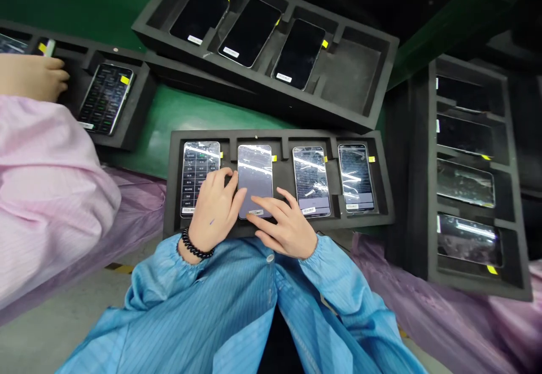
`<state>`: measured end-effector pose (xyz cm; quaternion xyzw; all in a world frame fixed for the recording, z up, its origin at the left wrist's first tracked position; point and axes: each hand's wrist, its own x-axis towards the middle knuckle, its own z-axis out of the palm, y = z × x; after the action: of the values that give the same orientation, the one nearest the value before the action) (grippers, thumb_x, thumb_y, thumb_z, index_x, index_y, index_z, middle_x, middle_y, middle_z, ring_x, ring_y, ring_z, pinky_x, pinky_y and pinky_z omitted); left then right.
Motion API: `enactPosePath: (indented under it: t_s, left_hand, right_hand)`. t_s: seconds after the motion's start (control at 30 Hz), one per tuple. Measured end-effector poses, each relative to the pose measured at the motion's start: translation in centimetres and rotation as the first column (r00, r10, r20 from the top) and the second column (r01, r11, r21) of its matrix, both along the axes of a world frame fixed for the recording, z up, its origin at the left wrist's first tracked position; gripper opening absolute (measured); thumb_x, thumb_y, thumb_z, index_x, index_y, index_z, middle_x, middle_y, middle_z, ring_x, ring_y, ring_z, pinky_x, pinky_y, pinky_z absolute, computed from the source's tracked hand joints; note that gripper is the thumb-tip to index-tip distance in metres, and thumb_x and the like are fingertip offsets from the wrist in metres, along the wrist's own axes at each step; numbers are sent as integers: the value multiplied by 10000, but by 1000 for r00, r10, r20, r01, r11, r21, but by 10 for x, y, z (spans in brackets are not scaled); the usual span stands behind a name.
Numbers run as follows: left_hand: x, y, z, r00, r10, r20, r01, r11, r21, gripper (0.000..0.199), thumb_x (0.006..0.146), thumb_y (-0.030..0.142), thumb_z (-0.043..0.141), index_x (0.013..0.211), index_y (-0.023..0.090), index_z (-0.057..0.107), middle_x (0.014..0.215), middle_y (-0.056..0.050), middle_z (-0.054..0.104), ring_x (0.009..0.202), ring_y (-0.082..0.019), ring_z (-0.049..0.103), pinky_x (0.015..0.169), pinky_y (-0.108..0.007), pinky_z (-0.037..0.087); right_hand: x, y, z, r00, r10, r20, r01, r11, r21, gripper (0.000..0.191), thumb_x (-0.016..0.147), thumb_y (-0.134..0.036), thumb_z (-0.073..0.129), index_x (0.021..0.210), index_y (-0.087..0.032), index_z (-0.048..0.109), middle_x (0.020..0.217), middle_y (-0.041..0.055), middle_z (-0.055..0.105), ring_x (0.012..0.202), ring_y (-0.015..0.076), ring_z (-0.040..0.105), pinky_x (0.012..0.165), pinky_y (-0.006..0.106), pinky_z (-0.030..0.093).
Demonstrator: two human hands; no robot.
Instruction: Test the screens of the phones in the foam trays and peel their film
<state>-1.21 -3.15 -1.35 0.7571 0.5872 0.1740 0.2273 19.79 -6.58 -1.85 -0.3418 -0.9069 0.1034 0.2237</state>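
Several phones lie face up in the slots of a black foam tray (254, 135). My left hand (215, 207), with a black coiled band at the wrist, is spread over the gap between the leftmost phone (199, 162) and the second phone (255, 176). Its fingers are apart and hold nothing. My right hand (285, 224) has its fingers spread, with fingertips at the lower part of the second phone, whose screen is plain grey. Text fills the screens of the third phone (311, 179) and the fourth phone (355, 176).
Behind is a larger tray (271, 89) with dark phones and one bare slot. Another tray (432, 182) of phones stands at the right. At the left, a person's hand (31, 78) in a pink sleeve is over a further tray (139, 103). The table (190, 109) is green.
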Motion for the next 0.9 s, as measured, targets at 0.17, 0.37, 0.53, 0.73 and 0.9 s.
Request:
enactPosePath:
  t_s: [0.17,0.37,0.53,0.73,0.9]
  left_hand:
    - [11,3,0,878,129,462,-9,967,-254,469,999,491,377,1232,187,647,1365,-96,574,1314,-228,492,1192,-425,359]
    - [28,14,7,386,556,736,165,743,-648,482,890,449,625,1319,248,533,1212,-62,701,1133,-213,671,1041,-402,526]
    - [46,28,17,262,702,663,244,617,-749,416,940,415,496,1271,186,601,1137,-84,729,1080,-237,695,954,-398,580]
    - [42,33,21,89,860,502,267,465,-844,498,1013,356,293,1402,150,524,1195,-121,717,1185,-265,666,1058,-475,526]
    - [39,24,29,-47,818,573,491,518,-700,574,1038,477,219,1562,267,323,1426,-83,604,1331,-252,570,1205,-524,358]
  right_hand:
    - [9,-2,3,969,-168,-179,154,984,-87,360,980,-237,440,1244,-212,683,1382,116,621,1206,230,592,1145,492,396]
    - [11,-6,8,866,-340,-366,296,939,-173,391,1011,-230,357,1224,-210,685,1337,113,638,1210,228,607,1092,474,462]
    - [11,-9,18,771,-473,-427,417,881,-222,392,1021,-284,351,1212,-232,689,1308,94,652,1132,242,635,984,451,527]
    - [26,-15,28,652,-565,-506,529,817,-231,365,1011,-236,369,1178,-220,693,1269,88,668,1151,239,640,989,433,535]
    - [35,-17,34,621,-565,-543,487,821,-296,322,1008,-214,408,1165,-235,688,1197,63,688,1118,221,640,967,401,520]
